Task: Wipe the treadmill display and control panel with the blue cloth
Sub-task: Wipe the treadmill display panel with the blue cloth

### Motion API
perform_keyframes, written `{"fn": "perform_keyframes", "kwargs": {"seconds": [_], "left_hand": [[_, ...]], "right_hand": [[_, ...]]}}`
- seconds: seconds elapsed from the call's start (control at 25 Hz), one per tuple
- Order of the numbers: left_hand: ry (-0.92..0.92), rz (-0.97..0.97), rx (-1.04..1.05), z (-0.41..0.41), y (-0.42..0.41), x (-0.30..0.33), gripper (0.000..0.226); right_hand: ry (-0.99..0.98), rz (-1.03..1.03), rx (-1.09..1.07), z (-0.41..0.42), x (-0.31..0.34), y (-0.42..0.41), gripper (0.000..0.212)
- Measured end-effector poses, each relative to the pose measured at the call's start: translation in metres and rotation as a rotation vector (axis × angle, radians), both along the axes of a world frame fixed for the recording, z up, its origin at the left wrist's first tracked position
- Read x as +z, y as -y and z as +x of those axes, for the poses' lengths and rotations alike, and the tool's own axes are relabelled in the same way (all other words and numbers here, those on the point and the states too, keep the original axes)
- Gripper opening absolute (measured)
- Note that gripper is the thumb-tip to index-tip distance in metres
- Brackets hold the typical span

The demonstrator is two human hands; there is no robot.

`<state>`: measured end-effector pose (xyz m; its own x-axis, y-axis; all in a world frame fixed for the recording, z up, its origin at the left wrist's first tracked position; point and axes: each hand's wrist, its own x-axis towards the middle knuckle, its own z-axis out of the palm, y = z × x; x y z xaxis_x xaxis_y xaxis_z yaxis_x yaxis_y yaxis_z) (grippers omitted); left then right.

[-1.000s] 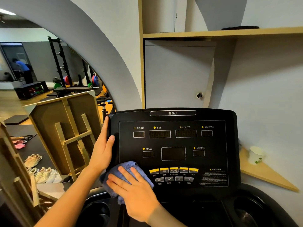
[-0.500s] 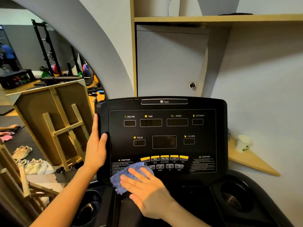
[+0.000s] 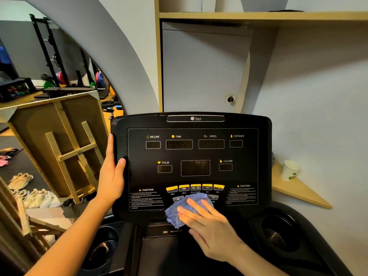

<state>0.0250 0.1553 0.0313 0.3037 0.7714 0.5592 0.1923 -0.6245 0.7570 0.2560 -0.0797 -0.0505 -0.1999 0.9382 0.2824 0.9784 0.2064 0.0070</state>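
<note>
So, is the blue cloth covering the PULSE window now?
No. The blue cloth lies under the right hand below the yellow buttons; the PULSE window is uncovered.

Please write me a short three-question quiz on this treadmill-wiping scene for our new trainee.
1. True or false: the blue cloth lies over the TIME readout.
2. Which of the hands steadies the console's edge? A) left B) right
3. Fill in: the right hand presses the cloth just below the yellow ____.

Key: 1 false; 2 A, the left hand; 3 buttons.
</note>
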Motion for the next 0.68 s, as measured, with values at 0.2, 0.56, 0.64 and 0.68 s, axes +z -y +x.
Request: {"fn": "perform_keyframes", "kwargs": {"seconds": [0.2,0.56,0.64,0.68], "left_hand": [[0.001,0.012,0.016,0.0,0.002,0.001,0.072],[-0.024,0.018,0.063,0.001,0.002,0.0,0.072],[-0.03,0.024,0.068,0.002,0.002,0.001,0.072],[-0.032,0.027,0.07,0.003,0.002,0.001,0.072]], "right_hand": [[0.004,0.0,-0.057,0.034,-0.003,0.024,0.051],[0.028,0.01,-0.133,0.078,-0.009,0.05,0.053],[0.051,0.027,-0.154,0.087,-0.011,0.056,0.054],[0.062,0.038,-0.164,0.092,-0.01,0.059,0.053]]}}
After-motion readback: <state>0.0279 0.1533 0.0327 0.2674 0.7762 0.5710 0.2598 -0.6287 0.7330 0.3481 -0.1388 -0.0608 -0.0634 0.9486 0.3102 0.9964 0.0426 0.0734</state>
